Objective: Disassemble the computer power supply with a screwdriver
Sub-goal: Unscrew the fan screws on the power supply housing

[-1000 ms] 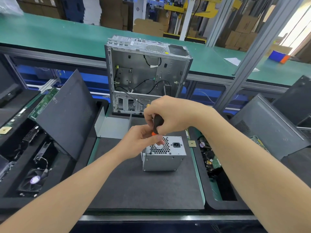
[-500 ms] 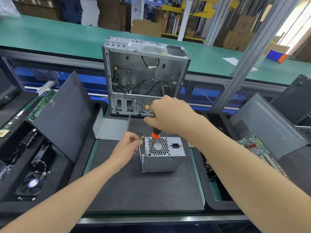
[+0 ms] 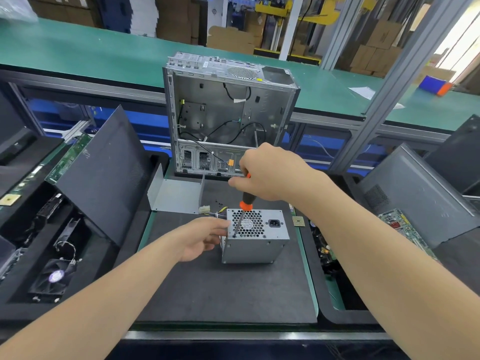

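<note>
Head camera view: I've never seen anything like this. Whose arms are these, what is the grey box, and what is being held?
No robot here: a person wears the camera on the head, so you look down along both arms. On the dark mat stands a grey power supply. The right hand grips a screwdriver, its tip at a corner of the box's perforated top. The left hand rests against the box's left side. Behind stand an opened computer case and a bent metal sheet.

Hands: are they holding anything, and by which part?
The right hand grips the screwdriver by its handle. The left hand holds nothing; its fingers touch the power supply's left side.
</note>
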### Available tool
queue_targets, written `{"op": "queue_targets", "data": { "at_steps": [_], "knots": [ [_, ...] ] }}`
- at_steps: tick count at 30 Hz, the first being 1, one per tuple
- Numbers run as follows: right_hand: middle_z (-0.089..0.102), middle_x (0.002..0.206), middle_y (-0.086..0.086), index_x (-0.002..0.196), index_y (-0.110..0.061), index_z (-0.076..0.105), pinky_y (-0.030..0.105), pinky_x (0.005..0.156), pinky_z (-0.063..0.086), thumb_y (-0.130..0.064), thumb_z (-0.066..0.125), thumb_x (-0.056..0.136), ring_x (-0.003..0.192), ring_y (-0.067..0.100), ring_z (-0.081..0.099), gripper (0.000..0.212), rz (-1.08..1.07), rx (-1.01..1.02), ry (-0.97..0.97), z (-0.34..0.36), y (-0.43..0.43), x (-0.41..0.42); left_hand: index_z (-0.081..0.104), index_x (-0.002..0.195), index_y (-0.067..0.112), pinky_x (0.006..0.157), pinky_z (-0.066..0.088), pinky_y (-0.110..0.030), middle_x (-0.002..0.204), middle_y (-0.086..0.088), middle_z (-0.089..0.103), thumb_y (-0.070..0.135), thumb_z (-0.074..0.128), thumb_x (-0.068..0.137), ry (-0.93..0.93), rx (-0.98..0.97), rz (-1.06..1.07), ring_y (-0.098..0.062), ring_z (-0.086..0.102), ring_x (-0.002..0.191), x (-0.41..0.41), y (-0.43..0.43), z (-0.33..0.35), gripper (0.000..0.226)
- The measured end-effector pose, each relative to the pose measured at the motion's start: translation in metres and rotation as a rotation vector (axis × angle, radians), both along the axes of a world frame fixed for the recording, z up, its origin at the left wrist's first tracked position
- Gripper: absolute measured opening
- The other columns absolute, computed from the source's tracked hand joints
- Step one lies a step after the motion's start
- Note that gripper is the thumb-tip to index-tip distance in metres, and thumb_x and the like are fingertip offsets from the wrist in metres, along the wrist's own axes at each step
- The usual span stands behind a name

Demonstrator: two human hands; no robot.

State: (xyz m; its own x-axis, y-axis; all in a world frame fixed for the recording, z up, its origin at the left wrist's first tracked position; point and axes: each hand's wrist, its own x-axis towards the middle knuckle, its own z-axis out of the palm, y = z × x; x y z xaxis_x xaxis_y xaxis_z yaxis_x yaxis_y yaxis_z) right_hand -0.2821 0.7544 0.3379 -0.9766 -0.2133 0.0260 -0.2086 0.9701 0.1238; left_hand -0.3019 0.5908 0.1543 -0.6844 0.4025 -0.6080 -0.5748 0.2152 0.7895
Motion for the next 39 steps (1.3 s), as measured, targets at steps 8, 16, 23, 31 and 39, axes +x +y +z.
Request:
{"op": "queue_targets", "data": {
  "at_steps": [8,16,23,31,39],
  "knots": [
    [0.053,0.072,0.002,0.072,-0.018,0.051,0.026,0.050,0.034,-0.061,0.054,0.096,0.059,0.020,0.051,0.049,-0.005,0.003,-0.024,0.001,0.005,0.000,0.068,0.122,0.028,0.105,0.041,-0.039,0.121,-0.004,0.076,0.036,0.060,0.104,-0.032,0.034,0.009,-0.024,0.061,0.103,-0.001,0.011,-0.007,0.021],
    [0.054,0.072,0.001,0.076,-0.016,0.057,0.026,0.050,0.033,-0.061,0.054,0.096,0.059,0.020,0.052,0.049,0.012,0.003,-0.019,0.002,0.006,0.000,0.074,0.110,0.021,0.085,0.042,-0.031,0.110,0.003,0.080,0.038,0.059,0.105,-0.057,0.032,-0.022,-0.018,0.062,0.105,0.000,0.014,-0.005,0.023],
    [0.054,0.072,0.001,0.078,-0.015,0.060,0.026,0.051,0.036,-0.060,0.054,0.096,0.062,0.022,0.056,0.049,0.026,0.004,-0.022,0.003,0.002,0.000,0.067,0.108,0.017,0.072,0.037,-0.026,0.101,0.001,0.065,0.032,0.071,0.100,-0.075,0.014,0.074,-0.013,0.044,0.078,-0.004,0.019,-0.006,0.017],
    [0.057,0.071,0.001,0.078,-0.015,0.061,0.026,0.050,0.036,-0.059,0.054,0.097,0.059,0.021,0.055,0.048,0.016,-0.011,-0.034,0.004,0.003,0.000,0.070,0.103,0.017,0.085,0.049,-0.033,0.093,-0.003,0.080,0.025,0.073,0.098,-0.096,-0.029,0.030,-0.023,0.067,0.093,-0.013,0.016,0.003,0.011],
    [0.056,0.071,0.002,0.078,-0.014,0.062,0.026,0.051,0.036,-0.059,0.056,0.096,0.061,0.023,0.057,0.049,0.010,-0.031,-0.061,0.005,0.003,-0.002,0.068,0.123,0.008,0.080,0.058,-0.034,0.112,-0.013,0.079,0.018,0.060,0.107,0.001,-0.131,-0.020,-0.027,0.074,0.102,-0.016,0.026,0.013,0.020]
  ]
}}
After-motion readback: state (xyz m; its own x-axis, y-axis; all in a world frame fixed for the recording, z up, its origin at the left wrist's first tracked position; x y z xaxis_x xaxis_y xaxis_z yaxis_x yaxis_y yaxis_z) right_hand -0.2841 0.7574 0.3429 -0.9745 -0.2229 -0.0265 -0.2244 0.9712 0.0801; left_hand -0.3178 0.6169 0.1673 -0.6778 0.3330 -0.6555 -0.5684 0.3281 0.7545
